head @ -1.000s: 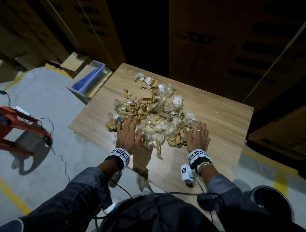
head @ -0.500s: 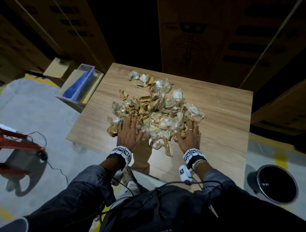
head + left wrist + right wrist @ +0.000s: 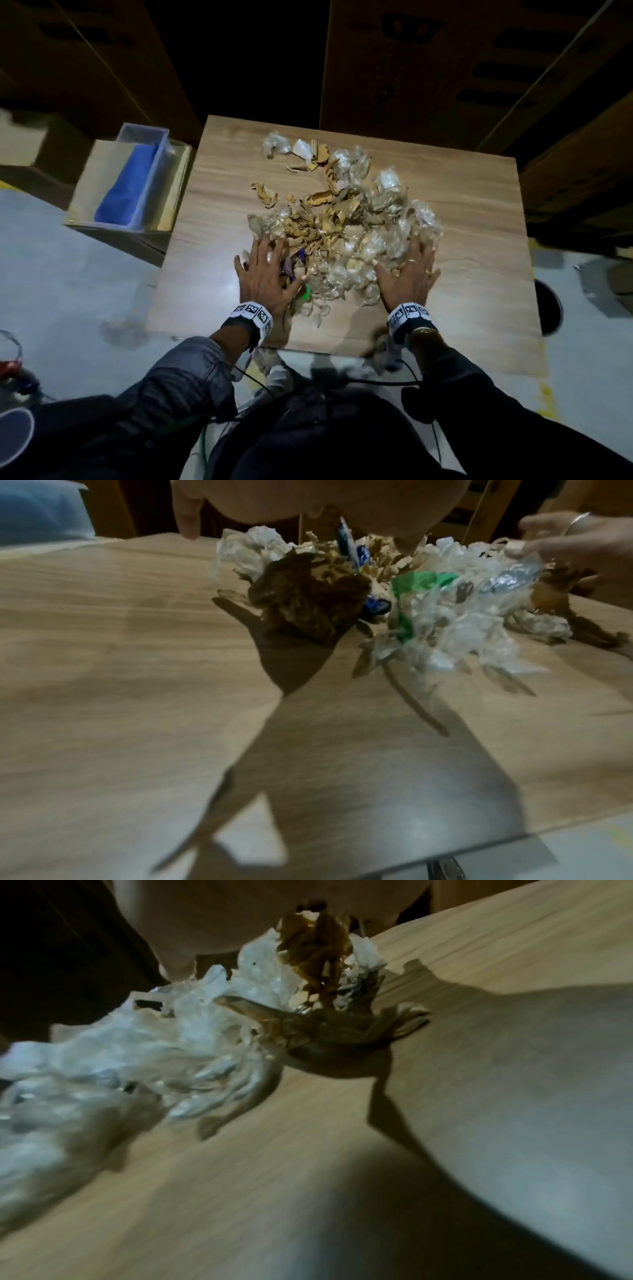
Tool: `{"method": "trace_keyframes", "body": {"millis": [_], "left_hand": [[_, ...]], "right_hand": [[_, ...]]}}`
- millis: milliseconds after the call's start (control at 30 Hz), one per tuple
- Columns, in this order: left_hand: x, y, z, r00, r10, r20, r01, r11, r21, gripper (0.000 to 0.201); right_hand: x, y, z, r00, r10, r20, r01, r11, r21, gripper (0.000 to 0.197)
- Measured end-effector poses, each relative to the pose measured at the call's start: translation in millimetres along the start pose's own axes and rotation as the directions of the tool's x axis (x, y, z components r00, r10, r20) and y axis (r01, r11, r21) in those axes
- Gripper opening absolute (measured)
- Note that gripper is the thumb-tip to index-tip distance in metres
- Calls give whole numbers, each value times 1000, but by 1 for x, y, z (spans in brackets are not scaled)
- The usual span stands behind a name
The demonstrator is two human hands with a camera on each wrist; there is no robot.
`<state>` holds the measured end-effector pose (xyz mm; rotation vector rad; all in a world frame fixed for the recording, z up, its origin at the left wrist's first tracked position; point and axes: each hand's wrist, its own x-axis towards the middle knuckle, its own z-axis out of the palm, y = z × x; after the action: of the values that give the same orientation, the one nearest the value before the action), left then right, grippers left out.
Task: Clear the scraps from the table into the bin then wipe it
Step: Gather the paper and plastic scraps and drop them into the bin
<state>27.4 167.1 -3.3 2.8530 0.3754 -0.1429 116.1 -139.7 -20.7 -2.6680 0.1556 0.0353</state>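
Note:
A heap of scraps (image 3: 342, 226), torn brown cardboard and crumpled clear plastic, covers the middle of the wooden table (image 3: 472, 212). My left hand (image 3: 263, 270) lies flat on the heap's near left side, fingers straight and spread. My right hand (image 3: 411, 270) lies flat on the near right side in the same way. In the left wrist view the scraps (image 3: 394, 601) show green and blue bits, with the right hand (image 3: 575, 542) beyond. The right wrist view shows plastic and cardboard scraps (image 3: 192, 1037) under the palm. A black round bin (image 3: 548, 308) stands on the floor by the table's right edge, partly hidden.
A clear box with a blue cloth (image 3: 126, 185) sits on a carton left of the table. Tall cardboard boxes (image 3: 428, 68) stand behind it. A few loose scraps (image 3: 298, 150) lie at the far end of the table. Cables hang by my body.
The head view has swung over the table. Both hands have shifted on the heap's near end and pressed it together; green and blue bits now show by the left thumb.

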Motion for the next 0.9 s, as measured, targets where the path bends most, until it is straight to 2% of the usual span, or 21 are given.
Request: {"method": "trace_keyframes", "body": {"millis": [67, 133, 233, 333, 467, 633, 900], "left_hand": [[2, -9, -4, 1000, 28, 1, -28, 1000, 0, 104], [1, -15, -5, 1000, 24, 6, -23, 999, -36, 108], [-1, -20, -1, 999, 11, 35, -7, 994, -105, 113], [-2, -18, 9, 994, 52, 101, -36, 988, -152, 115], [-7, -3, 10, 988, 45, 146, -20, 985, -173, 119], [-11, 10, -10, 989, 8, 149, -1, 999, -49, 120], [-13, -1, -47, 998, 63, 18, -64, 997, 53, 115]], "right_hand": [[-20, -7, -1, 994, 81, -73, -79, 997, 28, 112], [-42, -12, 6, 987, 146, -71, -141, 988, 68, 113], [-66, -21, 24, 977, 211, 30, -213, 972, 97, 115], [-74, -35, 38, 965, 222, 140, -237, 966, 105, 114], [-66, -49, 45, 974, 123, 190, -143, 985, 95, 112], [-74, -56, 34, 989, 72, 129, -87, 990, 115, 109], [-90, -74, 11, 989, -72, 131, 52, 987, 153, 103]]}}
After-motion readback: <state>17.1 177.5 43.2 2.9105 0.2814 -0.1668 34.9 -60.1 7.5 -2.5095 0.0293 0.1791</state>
